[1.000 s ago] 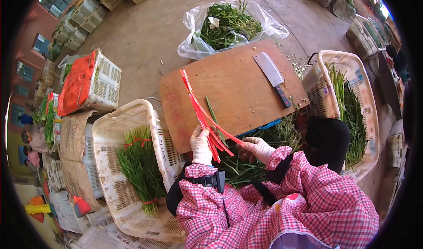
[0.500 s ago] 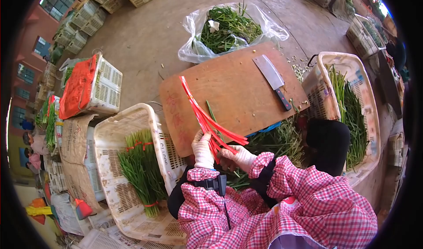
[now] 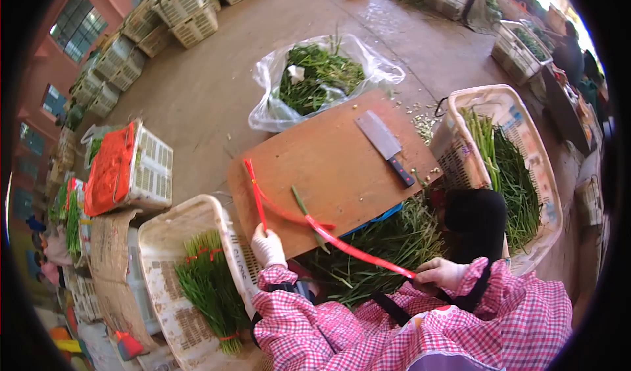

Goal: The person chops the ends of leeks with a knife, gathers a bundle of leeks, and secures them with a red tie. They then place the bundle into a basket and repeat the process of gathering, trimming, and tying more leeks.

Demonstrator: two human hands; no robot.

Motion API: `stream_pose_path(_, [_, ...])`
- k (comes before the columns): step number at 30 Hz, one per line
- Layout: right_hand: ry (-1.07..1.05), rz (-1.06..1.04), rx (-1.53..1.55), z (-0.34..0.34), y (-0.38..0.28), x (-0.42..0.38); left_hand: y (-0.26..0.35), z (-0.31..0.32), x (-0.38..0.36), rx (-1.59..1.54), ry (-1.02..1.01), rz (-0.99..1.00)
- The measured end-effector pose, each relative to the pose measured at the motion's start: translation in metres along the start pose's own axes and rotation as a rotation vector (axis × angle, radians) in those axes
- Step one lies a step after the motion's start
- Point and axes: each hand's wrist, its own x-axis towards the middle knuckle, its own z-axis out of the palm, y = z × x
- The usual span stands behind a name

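My left hand point(image 3: 268, 247), in a pale glove, is closed on red plastic strips point(image 3: 257, 197) that rise over the left edge of a wooden board point(image 3: 315, 157). One strand from this bundle curves right across the board. To the right, my right hand point(image 3: 442, 274) pinches the end of a long red strip point(image 3: 365, 250), whose other end reaches back to the board's front edge. A loose green stalk point(image 3: 300, 200) lies beside the strips. Farther back on the board rests a cleaver point(image 3: 381, 138) with a dark handle.
On the left, a white crate point(image 3: 158, 266) holds green bundles point(image 3: 207, 285) tied in red. Another crate point(image 3: 453, 144) with long greens stands right. Behind the board sits a plastic bag point(image 3: 263, 101) of trimmings. Loose leaves point(image 3: 388, 259) lie below the board's front edge.
My hands have moved apart, the right one going right with one strip drawn away from the bundle. My left hand has shifted left with the others. The camera view has also shifted.
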Motion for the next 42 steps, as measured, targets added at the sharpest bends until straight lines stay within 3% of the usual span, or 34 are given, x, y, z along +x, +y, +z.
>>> stream_pose_path(1, [0.064, 0.014, 0.085, -0.013, -0.002, -0.020, -0.003, 0.000, 0.006, 0.155, 0.032, 0.089])
stream_pose_path(5, [0.191, -0.218, 0.190, -0.048, 0.008, -0.057, 0.056, -0.038, -0.001, 0.460, -0.173, 0.053])
stream_pose_path(7, [0.170, -0.278, 0.261, -0.055, 0.013, -0.058, 0.067, -0.041, -0.008, 0.598, -0.078, 0.145])
stream_pose_path(9, [0.156, -0.305, 0.238, -0.055, 0.013, -0.054, 0.090, -0.049, -0.016, 0.496, -0.018, 0.235])
stream_pose_path(11, [0.193, -0.266, 0.140, -0.045, -0.001, -0.057, 0.126, -0.061, -0.028, -0.115, -0.382, 0.267])
stream_pose_path(13, [0.031, -0.392, 0.015, -0.049, 0.002, -0.048, 0.167, -0.068, -0.070, -0.950, -0.917, 0.094])
stream_pose_path(16, [-0.090, -0.372, 0.018, -0.051, 0.003, -0.045, 0.214, -0.069, -0.114, -1.080, -1.150, -0.016])
stream_pose_path(19, [-0.085, -0.377, -0.129, -0.066, 0.008, -0.058, 0.238, -0.073, -0.129, -1.030, -1.067, 0.018])
stream_pose_path(21, [-0.008, -0.391, -0.284, -0.075, 0.005, -0.078, 0.247, -0.075, -0.128, -0.926, -0.861, -0.103])
stream_pose_path(22, [0.012, -0.431, -0.323, -0.084, 0.005, -0.085, 0.252, -0.075, -0.130, -0.915, -0.863, -0.092])
stream_pose_path(23, [0.031, -0.474, -0.365, -0.092, 0.006, -0.090, 0.258, -0.075, -0.131, -0.790, -0.840, -0.006])
stream_pose_path(25, [0.282, -0.838, -0.465, -0.104, 0.005, -0.098, 0.268, -0.071, -0.133, -0.551, -0.803, 0.222])
stream_pose_path(27, [0.511, -0.912, -0.490, -0.119, -0.007, -0.112, 0.285, -0.072, -0.134, -0.140, -0.674, 0.693])
stream_pose_path(30, [0.705, -0.989, -0.213, -0.119, -0.026, -0.116, 0.303, -0.074, -0.139, 0.026, -0.595, 0.516])
stream_pose_path(32, [0.553, -1.064, 0.357, -0.107, -0.032, -0.097, 0.322, -0.071, -0.146, -0.094, -0.612, 0.358])
stream_pose_path(33, [0.463, -1.110, 0.693, -0.100, -0.035, -0.085, 0.319, -0.068, -0.144, -0.092, -0.601, 0.367])
stream_pose_path(34, [0.380, -1.048, 0.806, -0.099, -0.031, -0.074, 0.313, -0.062, -0.140, -0.264, -0.591, 0.305])
stream_pose_path(36, [0.187, -0.811, 0.780, -0.085, -0.028, -0.056, 0.321, -0.056, -0.142, -0.485, -0.576, 0.127])
stream_pose_path(37, [0.069, -0.777, 0.687, -0.072, -0.029, -0.048, 0.322, -0.051, -0.139, -0.489, -0.576, 0.137])
stream_pose_path(40, [-0.005, -0.837, 0.454, -0.050, -0.063, -0.040, 0.324, -0.044, -0.141, -0.323, -0.611, 0.202])
stream_pose_path(42, [-0.077, -0.906, 0.556, -0.058, -0.085, -0.017, 0.320, -0.039, -0.137, -0.221, -0.645, 0.256])
